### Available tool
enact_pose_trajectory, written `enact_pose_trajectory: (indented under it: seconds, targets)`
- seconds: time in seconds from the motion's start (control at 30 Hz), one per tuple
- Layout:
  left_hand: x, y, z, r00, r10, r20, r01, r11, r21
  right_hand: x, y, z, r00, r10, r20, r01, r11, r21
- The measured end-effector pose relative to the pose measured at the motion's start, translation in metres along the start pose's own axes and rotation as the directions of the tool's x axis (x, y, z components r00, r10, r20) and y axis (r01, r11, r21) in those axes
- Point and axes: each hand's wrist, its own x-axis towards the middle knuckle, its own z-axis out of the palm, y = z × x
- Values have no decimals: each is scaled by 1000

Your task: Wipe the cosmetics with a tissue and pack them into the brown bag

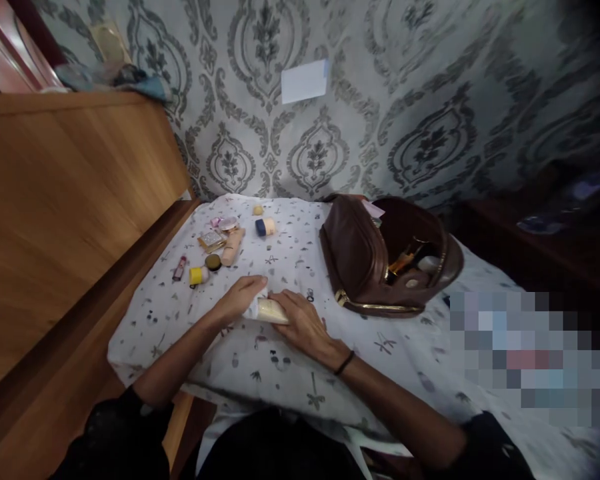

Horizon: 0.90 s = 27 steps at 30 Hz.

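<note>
Both hands hold a cream-coloured tube or bottle with a whitish end, low over the printed white cloth. My left hand is closed around its whitish left end. My right hand wraps its fingers over the cream right end, covering that part. Left of the hands lie a yellow-capped container, a dark round-lidded jar and a peach tube. To the right of them stands a brown zipped bag, gaping open with several items inside.
Farther back on the cloth are a blue-capped bottle, a small yellowish item and a gold-edged clear case. A slim pink tube lies near the left edge. A wooden panel rises at left; patterned wall behind.
</note>
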Motion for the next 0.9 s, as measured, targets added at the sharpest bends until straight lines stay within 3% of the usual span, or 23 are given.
enact_pose_trajectory:
  seconds: [0.07,0.17,0.23,0.3,0.43,0.5,0.57,0.77,0.9]
  targets:
    - [2,-2,7,997,-73,-18,69,979,-190,-1,0,1,998,68,-4,-67,984,165]
    - [1,-1,17,987,0,-160,-39,968,-246,0,0,0,979,199,42,-200,908,368]
    - [-4,3,21,957,143,-252,-174,979,-104,2,1,-1,963,262,67,-264,855,447]
    - [-10,6,22,907,331,-260,-302,942,146,4,2,-2,953,295,70,-288,811,510]
    - [-20,7,19,789,606,-101,-414,645,642,4,2,-5,951,302,65,-271,717,642]
    - [-19,5,17,762,646,-32,-399,508,763,3,0,-6,951,294,96,-273,651,708]
    - [-15,5,15,751,661,0,-383,434,815,0,-3,-6,941,303,151,-309,582,752]
    - [1,15,15,762,641,-94,-308,486,818,-3,-12,4,930,319,181,-287,329,900]
    - [3,13,21,738,654,-163,-326,558,763,-1,-15,13,900,371,231,-295,127,947]
